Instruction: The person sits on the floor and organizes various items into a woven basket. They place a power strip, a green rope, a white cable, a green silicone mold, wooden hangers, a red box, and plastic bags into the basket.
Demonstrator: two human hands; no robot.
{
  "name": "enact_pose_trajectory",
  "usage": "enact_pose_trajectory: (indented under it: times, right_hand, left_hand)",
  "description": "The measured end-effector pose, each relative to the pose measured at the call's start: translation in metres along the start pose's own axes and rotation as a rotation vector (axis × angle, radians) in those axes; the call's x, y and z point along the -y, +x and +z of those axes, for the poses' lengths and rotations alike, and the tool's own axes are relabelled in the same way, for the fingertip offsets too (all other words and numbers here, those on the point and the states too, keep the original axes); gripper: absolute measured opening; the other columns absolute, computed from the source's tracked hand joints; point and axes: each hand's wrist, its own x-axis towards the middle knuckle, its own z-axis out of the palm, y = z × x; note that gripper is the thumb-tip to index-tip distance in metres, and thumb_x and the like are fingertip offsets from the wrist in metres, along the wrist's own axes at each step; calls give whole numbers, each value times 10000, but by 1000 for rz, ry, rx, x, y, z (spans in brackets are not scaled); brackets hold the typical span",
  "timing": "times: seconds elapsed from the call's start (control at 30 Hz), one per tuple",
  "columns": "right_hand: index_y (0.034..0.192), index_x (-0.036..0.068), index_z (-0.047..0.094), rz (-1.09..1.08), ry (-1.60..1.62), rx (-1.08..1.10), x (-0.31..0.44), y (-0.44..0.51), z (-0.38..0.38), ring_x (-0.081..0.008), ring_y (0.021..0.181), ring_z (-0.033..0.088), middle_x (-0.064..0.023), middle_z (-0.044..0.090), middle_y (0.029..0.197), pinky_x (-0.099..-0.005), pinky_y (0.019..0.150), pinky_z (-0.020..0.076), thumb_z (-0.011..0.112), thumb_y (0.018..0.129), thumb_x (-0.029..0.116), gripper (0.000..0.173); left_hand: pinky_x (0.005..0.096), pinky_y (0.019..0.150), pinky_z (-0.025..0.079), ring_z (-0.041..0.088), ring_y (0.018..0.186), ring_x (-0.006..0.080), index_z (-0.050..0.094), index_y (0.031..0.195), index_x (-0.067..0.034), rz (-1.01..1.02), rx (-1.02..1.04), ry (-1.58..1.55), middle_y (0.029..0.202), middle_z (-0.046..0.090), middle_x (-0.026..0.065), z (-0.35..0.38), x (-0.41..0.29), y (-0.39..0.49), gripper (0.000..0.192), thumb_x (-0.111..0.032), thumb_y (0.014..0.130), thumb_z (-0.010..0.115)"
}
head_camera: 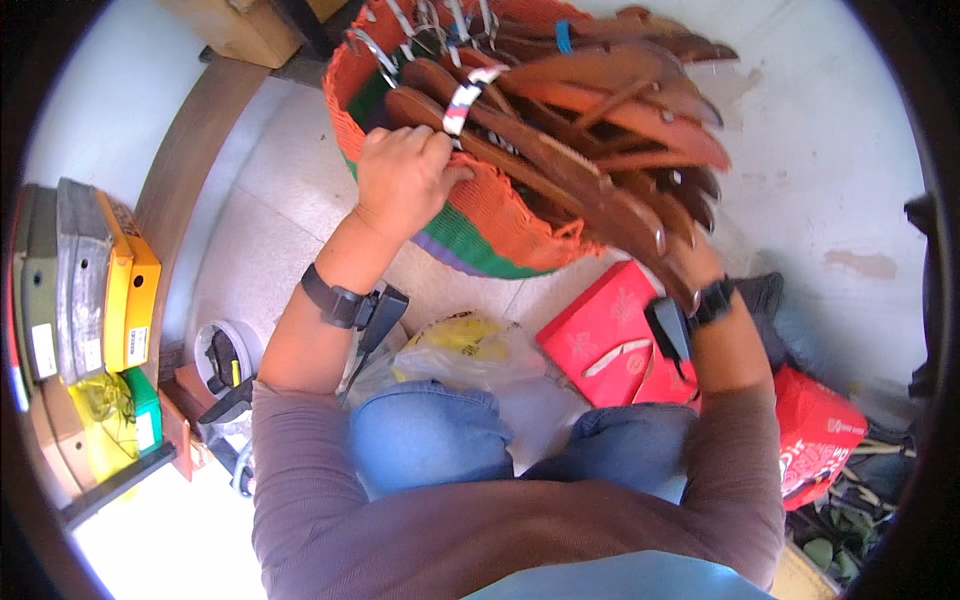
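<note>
A woven basket (480, 244) with orange, green and purple bands is up in front of me, tilted. Many brown wooden clothes hangers (555, 161) fill it, their metal hooks at the upper left and their arms jutting past the rim on the right. A patterned strip (463, 105) wraps some hangers, and a blue band (563, 36) circles another. My left hand (405, 176) is closed on the basket's near rim. Partly covered by the hanger ends, my right hand (697, 259) is at the basket's right side; its fingers are hidden.
Red paper bags (592, 337) and clear plastic bags (480, 349) lie on the floor by my knees. Shoe boxes (135, 281) are stacked at left, beside a white bucket (244, 345). Another red bag (817, 442) is at right. A white wall (832, 172) rises beyond the basket.
</note>
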Motion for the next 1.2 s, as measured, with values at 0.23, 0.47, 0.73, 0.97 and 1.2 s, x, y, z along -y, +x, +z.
enact_pose_trajectory:
  times: [0.23, 0.47, 0.73, 0.97, 1.2]
  right_hand:
    - [1242, 34, 616, -24, -429, -75, 4, -5, -8, -355, 959, 658, -136, 686, 1049, -398, 891, 524, 633, 914, 172, 356]
    - [1254, 49, 615, 26, -613, -60, 6, -34, -29, -334, 1011, 651, -151, 691, 1081, -387, 882, 528, 603, 934, 180, 346]
    - [1310, 53, 582, 10, -1002, 228, -39, 4, -50, -294, 1142, 622, -174, 660, 1217, -379, 907, 521, 507, 994, 190, 353]
    - [1180, 35, 624, 1, 501, 79, -53, 84, -34, -181, 905, 626, -51, 678, 1042, -345, 840, 516, 595, 965, 243, 300]
    - [1380, 49, 497, 63, 133, 148, -64, -5, -61, -200, 1197, 526, -71, 552, 1319, -377, 1045, 408, 560, 1005, 345, 482]
  left_hand:
    - [413, 590, 460, 617, 657, 313, 665, 833, -74, 84, -11, -22, 686, 608, 88, 13, 13, -10, 361, -355, 694, 845]
    - [443, 847, 486, 622, 1068, 226, 662, 1143, -150, 345, -245, 77, 1116, 651, 47, -8, 16, -72, 418, -282, 764, 780]
    - [390, 1195, 240, 281, 1485, 109, 353, 1541, -276, 1067, 220, 386, 1646, 228, -92, 86, -31, -70, 688, -239, 873, 513]
    - [345, 1171, 224, 248, 1493, 94, 353, 1534, -340, 817, 462, 185, 1637, 243, -126, 109, -2, -64, 670, -228, 897, 524]
    - [392, 1151, 338, 316, 1475, 140, 393, 1514, -242, 723, 659, -52, 1622, 302, -64, 65, -31, -80, 634, -160, 895, 500]
